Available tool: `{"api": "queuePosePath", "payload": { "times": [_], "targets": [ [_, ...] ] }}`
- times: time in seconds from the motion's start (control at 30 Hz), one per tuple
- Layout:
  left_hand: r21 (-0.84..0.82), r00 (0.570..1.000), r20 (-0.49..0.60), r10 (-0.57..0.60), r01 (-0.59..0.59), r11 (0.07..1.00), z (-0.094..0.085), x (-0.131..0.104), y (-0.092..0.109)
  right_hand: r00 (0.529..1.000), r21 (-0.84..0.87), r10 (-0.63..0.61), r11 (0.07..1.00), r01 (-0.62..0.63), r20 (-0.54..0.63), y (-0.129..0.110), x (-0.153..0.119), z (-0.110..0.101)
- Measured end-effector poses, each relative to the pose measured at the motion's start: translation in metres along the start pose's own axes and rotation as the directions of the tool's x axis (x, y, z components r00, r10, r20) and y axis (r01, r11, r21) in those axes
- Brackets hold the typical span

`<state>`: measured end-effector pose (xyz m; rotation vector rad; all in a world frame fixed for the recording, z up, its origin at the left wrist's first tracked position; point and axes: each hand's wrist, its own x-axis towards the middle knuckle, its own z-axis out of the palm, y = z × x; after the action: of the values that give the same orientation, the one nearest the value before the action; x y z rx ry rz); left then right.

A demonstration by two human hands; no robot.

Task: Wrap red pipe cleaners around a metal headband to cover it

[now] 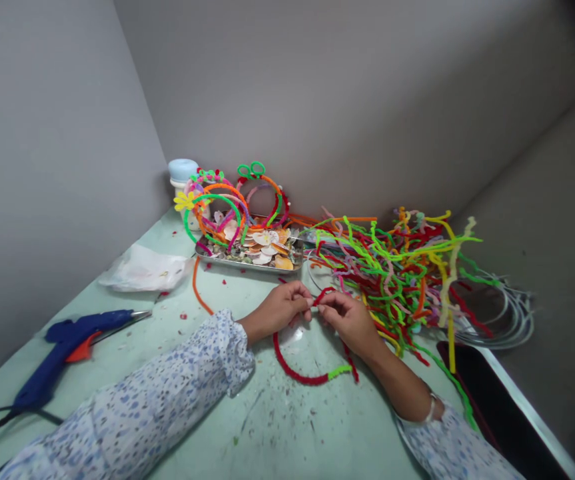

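My left hand point(290, 310) and my right hand point(351, 325) meet over the middle of the table, fingertips almost touching. Both pinch a red pipe cleaner point(323, 294), which bends up between them. Below the hands curves a band wrapped in red pipe cleaner point(294, 375), with a short bright green section point(340, 371) at its right end. A red strand point(353, 365) hangs down beside that green part, below my right hand. My fingers hide how the band joins the piece I pinch.
Behind my hands, a metal tray point(252, 267) holds shells and several colourful headbands point(217, 197). A tangled heap of pipe cleaners point(397, 267) lies right, near coiled clear bands point(512, 317) and a dark phone-like slab point(487, 393). Left are a blue glue gun point(74, 340), plastic bag point(144, 270) and lidded jar point(183, 171).
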<state>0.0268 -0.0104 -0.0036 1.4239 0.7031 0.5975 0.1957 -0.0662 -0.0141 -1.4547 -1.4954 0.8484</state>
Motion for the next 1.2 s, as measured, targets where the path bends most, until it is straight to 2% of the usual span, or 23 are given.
{"api": "queuePosePath", "payload": {
  "times": [0.4, 0.67, 1.2],
  "targets": [
    [0.015, 1.0, -0.006, 0.022, -0.022, 1.0, 0.0006, -0.001, -0.0009, 0.992, -0.093, -0.122, 0.989, 0.119, -0.025, 0.0001, -0.0004, -0.0003],
    [-0.017, 1.0, -0.015, -0.003, 0.002, 1.0, -0.0002, 0.0011, -0.0023, 0.967, -0.195, -0.249, 0.952, 0.235, -0.052, 0.0045, -0.0003, 0.0016],
    [-0.027, 1.0, -0.009, 0.012, -0.012, 1.0, -0.0011, 0.0023, -0.0027, 0.96, -0.301, -0.269, 0.924, 0.234, -0.079, 0.0051, -0.0018, 0.0034]
  ]
}}
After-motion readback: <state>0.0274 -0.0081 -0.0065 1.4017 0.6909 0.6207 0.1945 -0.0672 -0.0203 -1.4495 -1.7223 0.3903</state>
